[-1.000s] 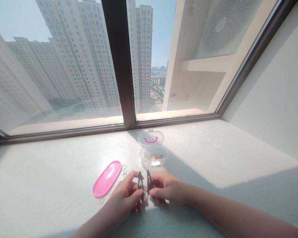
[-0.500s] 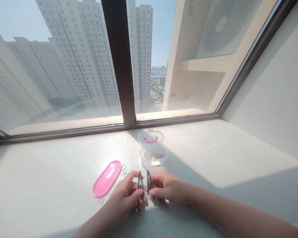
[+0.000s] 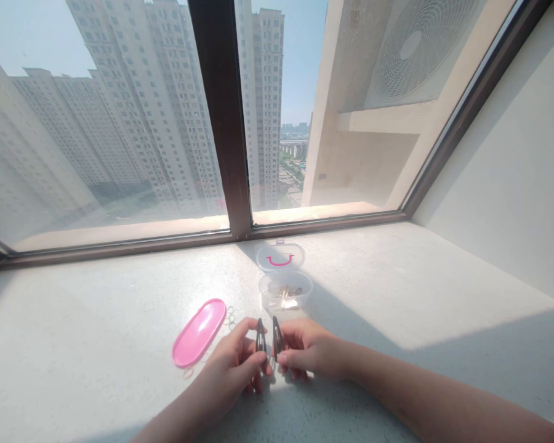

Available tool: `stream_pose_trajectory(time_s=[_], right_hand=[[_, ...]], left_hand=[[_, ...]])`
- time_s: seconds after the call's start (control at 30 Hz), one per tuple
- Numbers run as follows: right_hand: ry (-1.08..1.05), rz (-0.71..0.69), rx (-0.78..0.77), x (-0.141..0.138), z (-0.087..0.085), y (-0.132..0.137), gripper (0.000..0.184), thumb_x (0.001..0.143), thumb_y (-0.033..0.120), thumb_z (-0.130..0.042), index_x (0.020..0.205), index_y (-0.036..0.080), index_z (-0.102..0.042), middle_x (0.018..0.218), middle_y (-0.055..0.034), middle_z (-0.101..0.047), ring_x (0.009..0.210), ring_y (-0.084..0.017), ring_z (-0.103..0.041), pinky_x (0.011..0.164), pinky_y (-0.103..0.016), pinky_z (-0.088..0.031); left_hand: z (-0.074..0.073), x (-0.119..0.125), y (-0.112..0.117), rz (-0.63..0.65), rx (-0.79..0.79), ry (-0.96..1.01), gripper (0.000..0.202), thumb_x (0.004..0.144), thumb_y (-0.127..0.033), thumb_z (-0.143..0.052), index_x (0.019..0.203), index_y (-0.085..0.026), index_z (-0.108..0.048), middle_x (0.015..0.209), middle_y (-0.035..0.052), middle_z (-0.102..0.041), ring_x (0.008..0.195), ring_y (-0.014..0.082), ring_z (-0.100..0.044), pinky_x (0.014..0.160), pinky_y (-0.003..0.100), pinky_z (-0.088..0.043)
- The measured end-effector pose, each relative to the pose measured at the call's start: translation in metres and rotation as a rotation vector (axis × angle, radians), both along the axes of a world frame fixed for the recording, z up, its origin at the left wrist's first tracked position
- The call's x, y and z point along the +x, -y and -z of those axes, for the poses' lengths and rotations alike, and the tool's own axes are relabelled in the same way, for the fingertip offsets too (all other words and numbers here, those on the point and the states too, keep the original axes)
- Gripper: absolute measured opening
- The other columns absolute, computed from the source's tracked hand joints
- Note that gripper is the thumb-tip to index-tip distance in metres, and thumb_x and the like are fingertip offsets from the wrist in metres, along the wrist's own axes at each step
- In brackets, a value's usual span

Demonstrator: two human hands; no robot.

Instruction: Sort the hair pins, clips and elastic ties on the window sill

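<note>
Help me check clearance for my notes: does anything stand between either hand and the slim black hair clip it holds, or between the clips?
Nothing visible does. The left hand directly grips one slim black clip, the right hand a matching clip; only a narrow gap separates their upper ends. Lower ends are partly hidden.

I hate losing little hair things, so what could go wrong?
The left hand pinches a black clip, the right hand a second clip; either might slip. Small rings lie loose beside the pink tray, so a nudge could scatter them. The clear box stands open; knocked, it might spill.
</note>
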State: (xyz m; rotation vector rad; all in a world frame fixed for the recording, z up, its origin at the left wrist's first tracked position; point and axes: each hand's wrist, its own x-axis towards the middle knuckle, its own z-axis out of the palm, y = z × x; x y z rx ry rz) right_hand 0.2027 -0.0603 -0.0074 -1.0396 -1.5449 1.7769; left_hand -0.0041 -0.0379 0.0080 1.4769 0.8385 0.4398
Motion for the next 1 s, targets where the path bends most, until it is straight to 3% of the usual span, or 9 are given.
stream_pose_trajectory(time_s=[0.4,1.0], right_hand=[[0.009,-0.005,0.004,0.0000,0.0006,-0.0008,0.019,0.079,0.021,-0.057,0.097,0.014,-0.061,0.077,-0.0012,-0.060,0.055,-0.008,-0.053,0.049,-0.018,-0.043],[0.003,0.003,-0.009,-0.0004,-0.0003,0.0000,0.017,0.079,0.020,-0.057,0.095,0.014,-0.060,0.077,-0.0013,-0.059,0.056,-0.008,-0.053,0.048,-0.018,-0.042]], left_hand=[[-0.0040,0.0008,0.0003,0.000,-0.003,-0.010,0.024,0.089,-0.035,-0.052,0.105,-0.019,-0.044,0.071,0.0004,-0.063,0.054,0.0114,-0.055,0.052,0.024,-0.043],[0.0012,-0.0009,-0.0002,-0.008,-0.001,0.010,0.026,0.089,-0.037,-0.053,0.106,-0.020,-0.044,0.072,0.0006,-0.064,0.055,0.0114,-0.055,0.052,0.023,-0.043]])
